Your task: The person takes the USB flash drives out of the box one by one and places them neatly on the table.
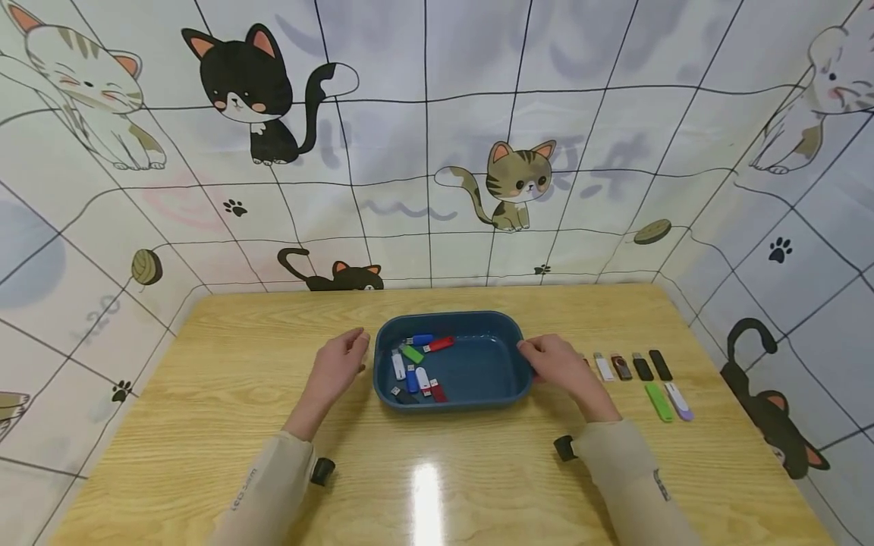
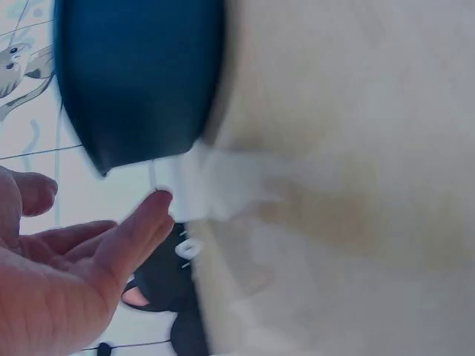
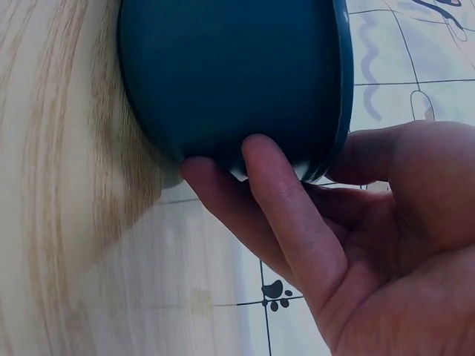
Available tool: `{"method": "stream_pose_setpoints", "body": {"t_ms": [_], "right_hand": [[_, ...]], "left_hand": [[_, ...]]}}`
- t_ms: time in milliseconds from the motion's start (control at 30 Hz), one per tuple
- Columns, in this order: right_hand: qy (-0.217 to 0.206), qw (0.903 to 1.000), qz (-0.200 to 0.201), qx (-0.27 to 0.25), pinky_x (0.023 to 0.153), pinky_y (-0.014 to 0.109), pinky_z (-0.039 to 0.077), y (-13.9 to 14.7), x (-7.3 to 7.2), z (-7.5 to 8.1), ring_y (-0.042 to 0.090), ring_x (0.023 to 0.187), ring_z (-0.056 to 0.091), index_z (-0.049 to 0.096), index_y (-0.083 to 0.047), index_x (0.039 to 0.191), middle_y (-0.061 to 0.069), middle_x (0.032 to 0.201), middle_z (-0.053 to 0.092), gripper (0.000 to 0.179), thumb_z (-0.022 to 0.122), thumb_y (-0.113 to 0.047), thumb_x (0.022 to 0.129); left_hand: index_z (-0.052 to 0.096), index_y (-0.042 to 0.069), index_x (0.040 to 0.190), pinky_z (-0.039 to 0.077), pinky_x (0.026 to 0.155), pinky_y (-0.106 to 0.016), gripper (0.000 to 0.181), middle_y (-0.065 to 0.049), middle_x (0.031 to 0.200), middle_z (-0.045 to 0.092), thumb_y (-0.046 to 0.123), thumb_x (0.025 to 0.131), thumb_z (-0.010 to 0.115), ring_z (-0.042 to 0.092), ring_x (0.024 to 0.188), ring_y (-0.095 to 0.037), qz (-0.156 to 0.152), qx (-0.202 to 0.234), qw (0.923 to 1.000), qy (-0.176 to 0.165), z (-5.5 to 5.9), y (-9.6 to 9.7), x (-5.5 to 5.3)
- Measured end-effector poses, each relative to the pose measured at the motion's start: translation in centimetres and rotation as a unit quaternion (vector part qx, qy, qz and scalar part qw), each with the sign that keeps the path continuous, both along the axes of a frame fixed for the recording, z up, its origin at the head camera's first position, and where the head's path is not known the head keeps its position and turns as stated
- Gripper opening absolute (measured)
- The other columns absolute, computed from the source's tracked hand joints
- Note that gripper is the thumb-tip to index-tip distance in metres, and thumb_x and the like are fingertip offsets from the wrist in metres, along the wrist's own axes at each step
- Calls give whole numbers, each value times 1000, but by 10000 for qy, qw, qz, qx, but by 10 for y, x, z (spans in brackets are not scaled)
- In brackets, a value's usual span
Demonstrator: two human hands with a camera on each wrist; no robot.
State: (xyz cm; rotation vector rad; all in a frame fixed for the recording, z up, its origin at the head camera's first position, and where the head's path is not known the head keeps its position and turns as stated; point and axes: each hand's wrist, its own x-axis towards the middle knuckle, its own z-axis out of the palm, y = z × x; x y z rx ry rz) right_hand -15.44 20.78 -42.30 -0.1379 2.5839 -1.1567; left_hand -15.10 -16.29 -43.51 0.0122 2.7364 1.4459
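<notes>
A dark blue rectangular tray sits on the wooden table with several USB flash drives in its left half, among them a red flash drive and a green flash drive. My right hand grips the tray's right end. In the right wrist view its fingers lie against the outer wall and the thumb is at the rim. My left hand is beside the tray's left end. The left wrist view shows this hand apart from the tray, fingers loosely bent, holding nothing.
Right of the tray, several more flash drives lie on the table, including a black flash drive, a bright green flash drive and a white and purple flash drive. A cat-print curtain hangs behind the table and at both sides.
</notes>
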Motion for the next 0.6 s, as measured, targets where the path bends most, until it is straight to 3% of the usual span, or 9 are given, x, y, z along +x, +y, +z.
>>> {"method": "stream_pose_setpoints", "body": {"t_ms": [67, 167, 333, 467, 600], "right_hand": [[15, 10000, -3, -2, 72, 42, 60, 1, 0, -1, 21, 71, 70, 73, 4, 102, 8, 76, 64, 39, 46, -22, 110], [17, 10000, -38, 39, 71, 41, 60, 2, 1, -1, 22, 71, 69, 72, 3, 98, 8, 73, 62, 39, 46, -23, 110], [-6, 9998, -34, 173, 68, 39, 58, 3, 3, -2, 23, 69, 69, 70, 1, 95, 8, 71, 59, 38, 46, -24, 111], [40, 9998, -44, 211, 66, 37, 58, 3, 3, -3, 22, 67, 67, 69, -1, 92, 8, 70, 57, 38, 46, -25, 111], [103, 9998, -25, 189, 65, 36, 58, 0, 0, -6, 21, 66, 67, 67, -3, 86, 6, 68, 57, 38, 47, -25, 110]], "left_hand": [[49, -6, 148, 54, 96, -50, 51, -26, 136, 62, 28, 110, 47, 67, 117, -39, 50, -253, 9991, 347, 10, -3, -2], [53, -3, 146, 51, 101, -52, 47, -23, 136, 64, 24, 108, 54, 64, 123, -37, -86, -560, 9951, 804, 27, 2, -5], [66, 0, 133, 56, 94, -45, 35, -16, 123, 72, 19, 104, 62, 69, 111, -30, -990, -928, 9825, 1278, 50, 28, -10], [70, 3, 126, 57, 87, -41, 29, -10, 115, 74, 20, 104, 64, 71, 100, -23, -1752, -1300, 9668, 1329, 62, 52, -17], [72, 5, 124, 57, 86, -38, 26, -7, 113, 74, 21, 104, 64, 71, 98, -20, -2216, -1658, 9544, 1120, 65, 73, -29]]}}
